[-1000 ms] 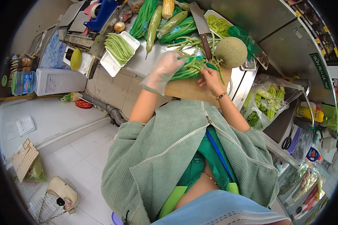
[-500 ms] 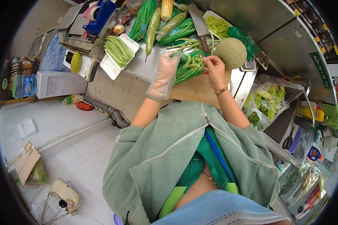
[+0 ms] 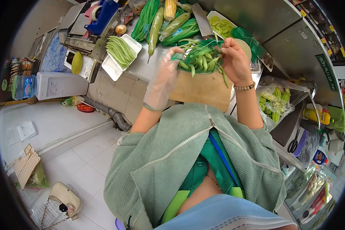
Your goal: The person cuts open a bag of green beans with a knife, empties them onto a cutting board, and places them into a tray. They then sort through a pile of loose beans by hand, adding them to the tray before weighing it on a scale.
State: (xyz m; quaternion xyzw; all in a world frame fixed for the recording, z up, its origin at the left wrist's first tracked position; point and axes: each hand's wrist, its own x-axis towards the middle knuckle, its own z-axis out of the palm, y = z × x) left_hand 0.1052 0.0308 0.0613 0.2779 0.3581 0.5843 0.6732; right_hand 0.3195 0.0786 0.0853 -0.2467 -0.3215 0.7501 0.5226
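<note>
Two hands hold one green mesh bag (image 3: 183,64) of green beans (image 3: 205,59) between them, above a single wooden cutting board (image 3: 201,90). The left hand (image 3: 166,71), in a clear plastic glove, comes up from the lower left with its fingers bent, pinching the bag's left edge. The bare right hand (image 3: 235,61), a beaded bracelet (image 3: 244,87) at its wrist, is raised on the other side, thumb and fingertips pressed together on the net's right edge. The bag's opening spreads between them with the beans showing, and at least one long bean hangs down near the right hand. Two white trays stand around the work: the left tray (image 3: 110,69) carries a row of long green beans, the far tray (image 3: 214,12) light-green sliced pieces. Behind the hands are one cleaver (image 3: 201,20), two plastic-wrapped green gourds (image 3: 155,32), one corn pack (image 3: 170,9) and one onion (image 3: 120,29). One netted melon (image 3: 244,46) is partly hidden by the right hand. To the right, a clear plastic bag (image 3: 270,119) contains green stalks.
</note>
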